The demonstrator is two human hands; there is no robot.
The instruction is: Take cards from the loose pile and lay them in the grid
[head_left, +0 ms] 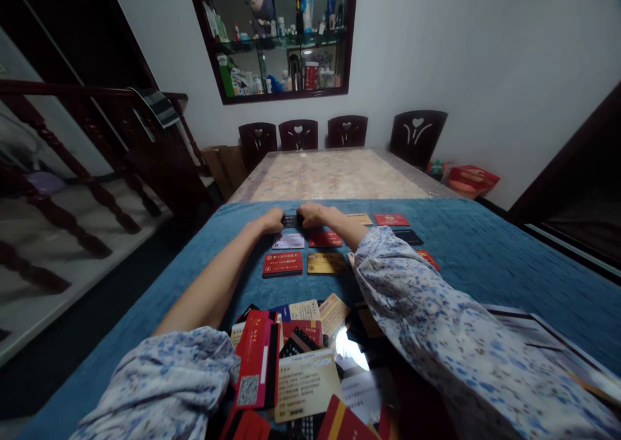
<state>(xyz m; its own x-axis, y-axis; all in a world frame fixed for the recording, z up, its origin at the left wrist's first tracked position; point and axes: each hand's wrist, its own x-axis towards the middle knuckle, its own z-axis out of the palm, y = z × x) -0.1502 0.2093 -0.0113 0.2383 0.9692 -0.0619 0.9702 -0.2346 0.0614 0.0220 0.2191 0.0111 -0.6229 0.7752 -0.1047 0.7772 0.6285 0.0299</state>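
Note:
At the far row of cards, my left hand (272, 220) and my right hand (312, 214) close on opposite ends of a black card (291, 220). It lies on or just above the blue cloth (233, 233); I cannot tell which. Nearer to me are a pale lilac card (289, 241), a red card (325, 239), a red card stack (283, 263) and a gold card (326, 263). Right of my right hand lie a cream card (361, 219), another red card (392, 219) and a dark card (408, 237). My right forearm partly hides the rows.
A loose heap of mixed cards (310, 378) lies close in front of me, between my forearms. Papers (548, 343) rest on the cloth at the right. Beyond the cloth, the patterned tabletop (339, 171) reaches several dark chairs (298, 134) by the wall.

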